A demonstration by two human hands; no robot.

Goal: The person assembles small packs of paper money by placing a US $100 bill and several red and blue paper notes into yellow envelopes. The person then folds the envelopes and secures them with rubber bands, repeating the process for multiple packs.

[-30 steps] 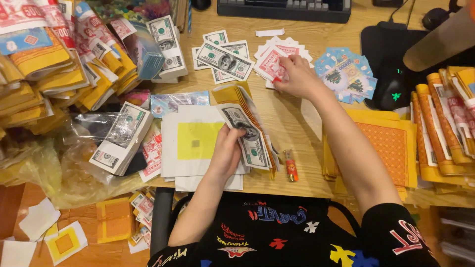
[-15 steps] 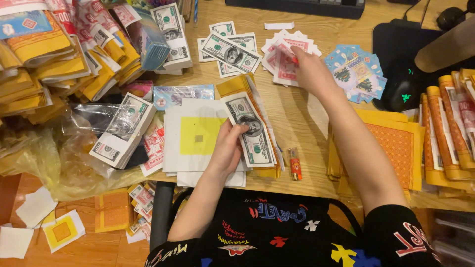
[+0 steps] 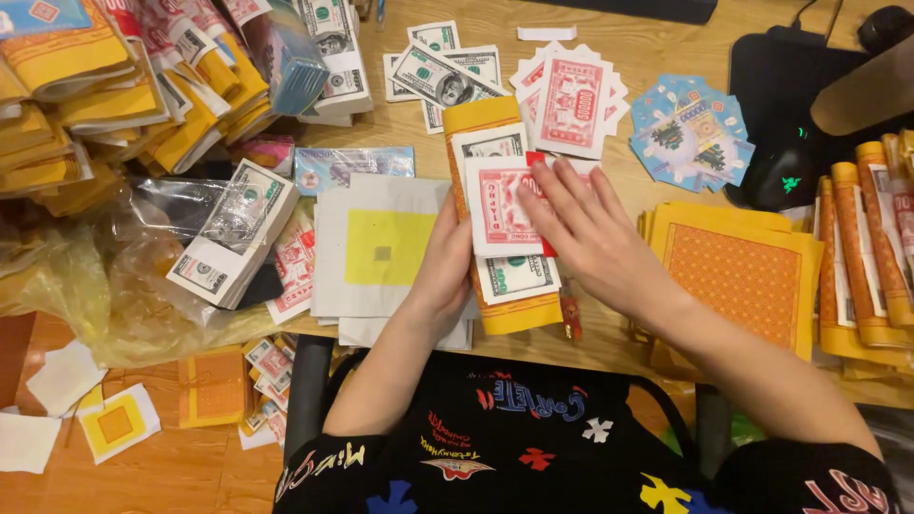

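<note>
On the wooden table [image 3: 666,38] lies a small pile: a yellow paper sheet [image 3: 519,312] at the bottom, a green banknote-style sheet [image 3: 517,276] on it, and a red-and-white printed note [image 3: 497,205] on top. My right hand [image 3: 586,233] lies flat on the red note's right side, fingers spread. My left hand [image 3: 446,276] holds the pile's left edge, resting partly on a grey paper with a yellow square [image 3: 381,249].
Fanned red notes [image 3: 571,105], green notes [image 3: 443,76] and blue notes [image 3: 690,128] lie further back. Yellow and banded bundles [image 3: 114,86] crowd the left with a clear plastic bag [image 3: 124,286]. Orange-patterned sheets [image 3: 738,276], rolled bundles [image 3: 871,238] and a black mouse [image 3: 776,176] are right.
My right hand came back from the fanned red notes at the rear and laid a red note on the pile. My left hand stayed on the pile's left edge.
</note>
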